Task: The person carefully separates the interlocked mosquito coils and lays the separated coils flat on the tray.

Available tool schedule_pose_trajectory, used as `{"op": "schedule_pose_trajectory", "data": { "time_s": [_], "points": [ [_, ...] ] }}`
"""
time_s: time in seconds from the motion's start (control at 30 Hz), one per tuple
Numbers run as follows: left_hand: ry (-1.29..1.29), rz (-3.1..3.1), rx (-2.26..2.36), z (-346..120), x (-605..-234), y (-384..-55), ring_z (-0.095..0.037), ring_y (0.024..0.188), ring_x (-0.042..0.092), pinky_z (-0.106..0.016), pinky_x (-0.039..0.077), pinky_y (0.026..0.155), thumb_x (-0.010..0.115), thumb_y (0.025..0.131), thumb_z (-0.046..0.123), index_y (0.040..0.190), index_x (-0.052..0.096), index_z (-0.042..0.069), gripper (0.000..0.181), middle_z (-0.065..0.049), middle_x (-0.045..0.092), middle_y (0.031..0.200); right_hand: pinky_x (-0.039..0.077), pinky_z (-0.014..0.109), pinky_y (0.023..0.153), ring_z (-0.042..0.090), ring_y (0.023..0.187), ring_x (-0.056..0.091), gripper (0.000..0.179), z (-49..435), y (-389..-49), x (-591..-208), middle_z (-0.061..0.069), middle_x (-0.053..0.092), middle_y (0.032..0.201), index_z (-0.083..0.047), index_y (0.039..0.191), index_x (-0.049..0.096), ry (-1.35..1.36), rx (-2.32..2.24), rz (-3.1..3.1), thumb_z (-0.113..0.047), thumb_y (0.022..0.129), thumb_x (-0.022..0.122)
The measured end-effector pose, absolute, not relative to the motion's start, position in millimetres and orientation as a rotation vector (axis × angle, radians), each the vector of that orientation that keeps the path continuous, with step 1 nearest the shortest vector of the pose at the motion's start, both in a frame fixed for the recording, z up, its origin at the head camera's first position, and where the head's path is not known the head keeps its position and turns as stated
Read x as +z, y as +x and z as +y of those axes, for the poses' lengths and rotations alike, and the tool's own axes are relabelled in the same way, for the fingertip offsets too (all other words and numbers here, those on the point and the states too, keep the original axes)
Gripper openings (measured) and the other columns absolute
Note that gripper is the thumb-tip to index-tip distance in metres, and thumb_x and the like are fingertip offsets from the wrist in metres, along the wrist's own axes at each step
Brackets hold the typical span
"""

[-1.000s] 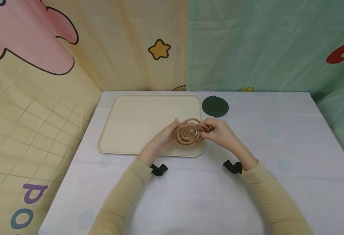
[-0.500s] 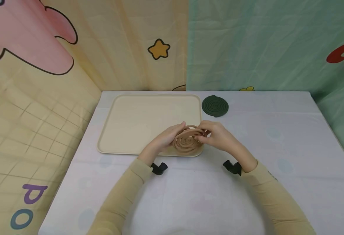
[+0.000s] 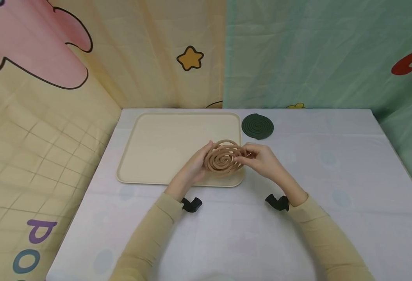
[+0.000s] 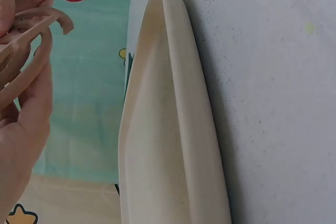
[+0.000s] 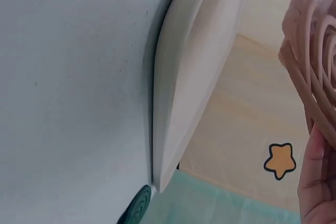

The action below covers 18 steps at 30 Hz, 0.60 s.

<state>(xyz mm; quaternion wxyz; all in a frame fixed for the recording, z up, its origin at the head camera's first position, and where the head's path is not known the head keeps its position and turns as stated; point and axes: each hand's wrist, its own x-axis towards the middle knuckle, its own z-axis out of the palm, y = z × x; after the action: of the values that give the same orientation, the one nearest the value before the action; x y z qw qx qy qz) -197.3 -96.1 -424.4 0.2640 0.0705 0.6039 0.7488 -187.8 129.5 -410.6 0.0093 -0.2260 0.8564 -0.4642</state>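
A tan spiral coil (image 3: 223, 158) is held up over the near right corner of a beige tray (image 3: 156, 148). My left hand (image 3: 196, 167) grips its left edge and my right hand (image 3: 258, 158) pinches its right edge. The coil's rings look partly pulled apart, one layer lifted from the other. In the left wrist view the coil (image 4: 29, 51) runs across my left fingers, with the tray rim (image 4: 173, 129) beside it. The right wrist view shows the coil (image 5: 315, 77) at the right edge above my thumb, and the tray (image 5: 184, 87).
A dark green spiral coil (image 3: 257, 126) lies flat on the white table (image 3: 332, 175) just right of the tray's far corner; the right wrist view shows the green coil (image 5: 137, 207) too. Cartoon-printed curtains stand behind and to both sides.
Both hands lowered the tan coil toward the tray's near edge, then raised it again and shifted it slightly left; its rings look more spread apart.
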Motion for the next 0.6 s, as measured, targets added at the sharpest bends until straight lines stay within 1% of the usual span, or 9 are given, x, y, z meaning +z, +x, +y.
{"op": "schedule_pose_trajectory", "data": {
  "time_s": [0.13, 0.23, 0.3, 0.33, 0.43, 0.6],
  "points": [
    [0.174, 1.735, 1.857, -100, -423, -199, -0.012, 0.103, 0.058, -0.024, 0.051, 0.089, 0.028, 0.106, 0.042, 0.136, 0.047, -0.004, 0.058, -0.007, 0.058, 0.117, 0.055, 0.025, 0.068, 0.01, 0.075, 0.059, 0.007, 130, -187, -404, -0.001, 0.066, 0.081, -0.01, 0.086, 0.071, -0.976, -1.26, 2.749, -0.009, 0.084, 0.077],
    [0.206, 1.87, 1.694, -102, -422, -201, -0.013, 0.101, 0.06, -0.025, 0.053, 0.086, 0.031, 0.106, 0.046, 0.133, 0.053, -0.001, 0.058, -0.009, 0.061, 0.117, 0.054, 0.025, 0.065, 0.009, 0.073, 0.058, 0.006, 129, -187, -400, 0.0, 0.068, 0.084, -0.009, 0.087, 0.072, -1.112, -1.129, 2.759, -0.007, 0.084, 0.077],
    [0.229, 1.941, 1.611, -102, -421, -202, -0.013, 0.099, 0.061, -0.026, 0.054, 0.082, 0.032, 0.105, 0.047, 0.13, 0.057, 0.002, 0.057, -0.01, 0.062, 0.117, 0.051, 0.024, 0.061, 0.008, 0.071, 0.056, 0.006, 127, -186, -398, 0.0, 0.067, 0.084, -0.01, 0.085, 0.071, -1.146, -1.059, 2.758, -0.009, 0.084, 0.077],
    [0.239, 1.961, 1.585, -102, -421, -202, -0.014, 0.098, 0.061, -0.026, 0.055, 0.081, 0.032, 0.105, 0.048, 0.129, 0.058, 0.003, 0.057, -0.011, 0.063, 0.117, 0.05, 0.024, 0.06, 0.008, 0.07, 0.055, 0.007, 126, -187, -398, 0.0, 0.066, 0.083, -0.01, 0.084, 0.07, -1.147, -1.037, 2.756, -0.009, 0.085, 0.077],
    [0.237, 1.968, 1.571, -103, -420, -202, -0.016, 0.099, 0.062, -0.027, 0.055, 0.081, 0.031, 0.106, 0.048, 0.131, 0.057, 0.004, 0.057, -0.014, 0.063, 0.12, 0.052, 0.022, 0.062, 0.007, 0.07, 0.054, 0.01, 124, -187, -398, -0.002, 0.062, 0.079, -0.011, 0.083, 0.067, -1.099, -1.039, 2.744, -0.012, 0.085, 0.077],
    [0.168, 1.895, 1.673, -106, -421, -200, -0.014, 0.101, 0.063, -0.025, 0.056, 0.083, 0.028, 0.105, 0.051, 0.143, 0.045, 0.005, 0.062, -0.016, 0.06, 0.126, 0.057, 0.026, 0.068, 0.011, 0.074, 0.059, 0.016, 124, -187, -404, -0.001, 0.057, 0.076, -0.01, 0.081, 0.061, -0.887, -1.183, 2.703, -0.015, 0.088, 0.075]
  ]
}}
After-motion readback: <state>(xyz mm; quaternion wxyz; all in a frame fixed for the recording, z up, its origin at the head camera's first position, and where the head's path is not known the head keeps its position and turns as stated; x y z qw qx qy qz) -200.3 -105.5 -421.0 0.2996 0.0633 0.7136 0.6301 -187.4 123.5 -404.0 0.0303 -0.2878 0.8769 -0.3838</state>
